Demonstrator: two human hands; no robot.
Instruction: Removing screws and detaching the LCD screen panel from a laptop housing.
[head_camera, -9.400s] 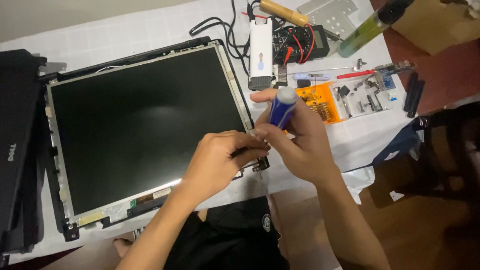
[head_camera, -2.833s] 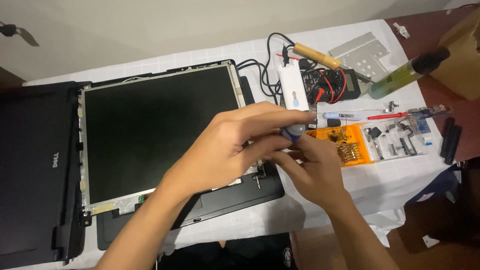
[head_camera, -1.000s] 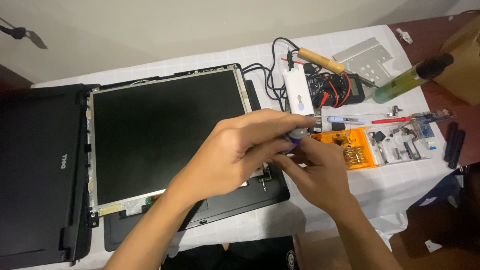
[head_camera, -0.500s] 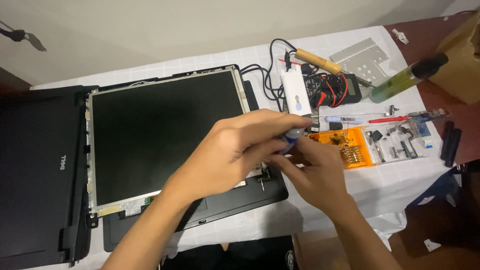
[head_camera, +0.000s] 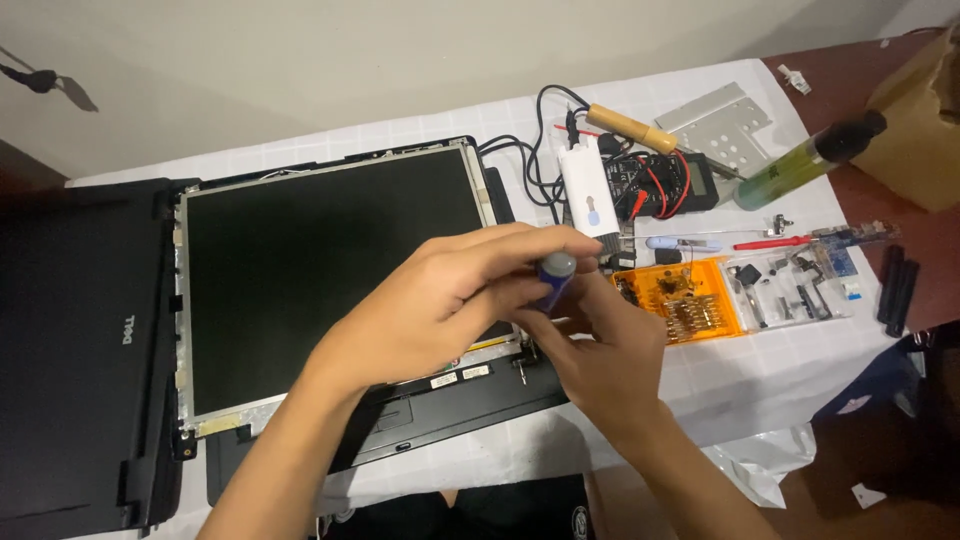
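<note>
- So, from where I stood, both hands had met over the lower right corner of the bare laptop screen panel (head_camera: 330, 270), which lay flat on the white table (head_camera: 760, 370).
- The left hand (head_camera: 440, 300) reached across, its fingers (head_camera: 520, 250) curled over the top of a blue-handled screwdriver (head_camera: 553, 280), thumb underneath, so pinching it rather than spread.
- The right hand (head_camera: 600, 350) sat just below and behind, fingers closed round the lower part of the same tool. The tip was hidden, so I couldn't tell if it sat in a screw.
- What had changed: not much. Over the last few seconds the hands barely shifted, only a small regrip near the grey cap. A good bit earlier the right hand had held the driver upright alone while the left steadied the panel edge; now both were on the tool.
- My guess was that meant a stubborn or fiddly screw at that hinge corner, work still on the same spot.
- Around them: the black lid shell (head_camera: 80, 350) off to the left, the black base (head_camera: 450, 400) poking out under the panel.
- To the right, an orange parts tray (head_camera: 690, 305) beside a clear one with small hardware (head_camera: 790, 290), a multimeter with red leads (head_camera: 665, 185), a wooden-handled soldering iron (head_camera: 625, 128), and a greenish bottle (head_camera: 810, 160).
</note>
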